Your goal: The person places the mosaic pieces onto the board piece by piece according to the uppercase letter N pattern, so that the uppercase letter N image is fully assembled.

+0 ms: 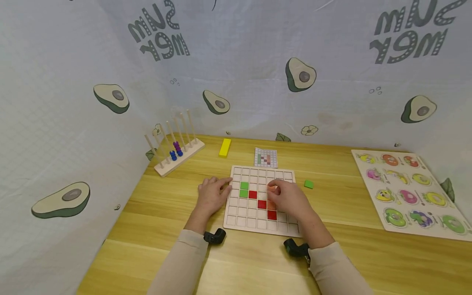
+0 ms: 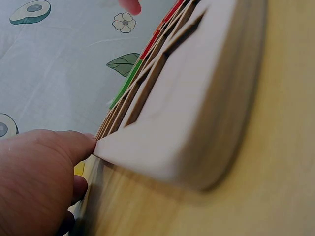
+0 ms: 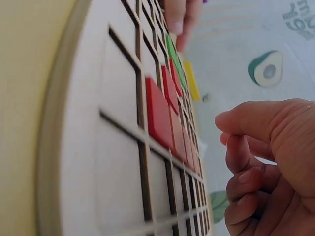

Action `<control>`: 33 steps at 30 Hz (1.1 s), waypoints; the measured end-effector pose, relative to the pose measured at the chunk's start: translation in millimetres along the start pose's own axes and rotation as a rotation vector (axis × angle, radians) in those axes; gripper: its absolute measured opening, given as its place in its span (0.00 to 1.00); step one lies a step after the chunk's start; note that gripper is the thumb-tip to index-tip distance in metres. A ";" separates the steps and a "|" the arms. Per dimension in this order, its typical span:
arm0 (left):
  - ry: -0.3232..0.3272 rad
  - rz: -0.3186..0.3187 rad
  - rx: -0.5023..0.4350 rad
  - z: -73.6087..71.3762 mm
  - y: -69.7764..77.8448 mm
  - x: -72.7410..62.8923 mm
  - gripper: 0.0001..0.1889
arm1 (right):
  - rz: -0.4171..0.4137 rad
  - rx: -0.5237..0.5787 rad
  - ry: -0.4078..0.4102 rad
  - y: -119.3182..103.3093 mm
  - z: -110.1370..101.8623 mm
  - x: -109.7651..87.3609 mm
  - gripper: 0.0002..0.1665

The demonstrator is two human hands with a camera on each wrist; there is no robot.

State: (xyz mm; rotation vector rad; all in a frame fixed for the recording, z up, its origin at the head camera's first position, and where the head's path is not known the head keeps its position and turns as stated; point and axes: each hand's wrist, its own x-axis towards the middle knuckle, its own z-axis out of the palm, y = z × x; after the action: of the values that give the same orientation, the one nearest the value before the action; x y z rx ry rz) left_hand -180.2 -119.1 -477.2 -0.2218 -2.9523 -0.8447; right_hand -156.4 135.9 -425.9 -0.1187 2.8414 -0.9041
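Note:
A square wooden grid board (image 1: 237,221) lies flat on the table, holding green tiles (image 1: 244,185), red tiles (image 1: 262,204) in a diagonal and orange tiles (image 1: 271,205) in a column. My left hand (image 1: 212,194) touches the board's left edge with its fingertips; the left wrist view shows a digit against the edge. Over the right half of the grid is my right hand (image 1: 291,199), thumb and index finger close together beside an orange tile. Whether they pinch it cannot be told; the right wrist view shows no tile between the fingertips (image 3: 225,119). A green tile (image 1: 309,184) lies right of the board.
A small pattern card (image 1: 265,158) lies behind the board, with a yellow block (image 1: 225,148) to its left. At the back left stands a pegged wooden rack (image 1: 179,157) with blue and purple beads. A fruit puzzle board (image 1: 413,192) lies at right.

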 end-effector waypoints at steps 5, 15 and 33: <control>0.000 0.001 -0.004 0.4 -1.1 -0.4 0.19 | 0.088 0.027 0.005 20.8 -11.2 0.5 0.21; 0.007 0.004 -0.010 1.8 -1.9 -0.6 0.18 | 0.126 0.069 0.069 58.4 -27.4 -2.3 0.24; -0.006 -0.002 -0.019 -0.5 -0.8 -0.4 0.19 | 0.227 0.047 0.129 99.5 -46.7 -7.8 0.31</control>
State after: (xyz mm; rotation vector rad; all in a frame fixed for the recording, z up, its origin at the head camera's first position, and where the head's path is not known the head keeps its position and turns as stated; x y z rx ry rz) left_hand -179.9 -120.1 -477.3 -0.2229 -2.9521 -0.8737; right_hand -159.5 244.4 -445.0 0.2716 2.8693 -0.9591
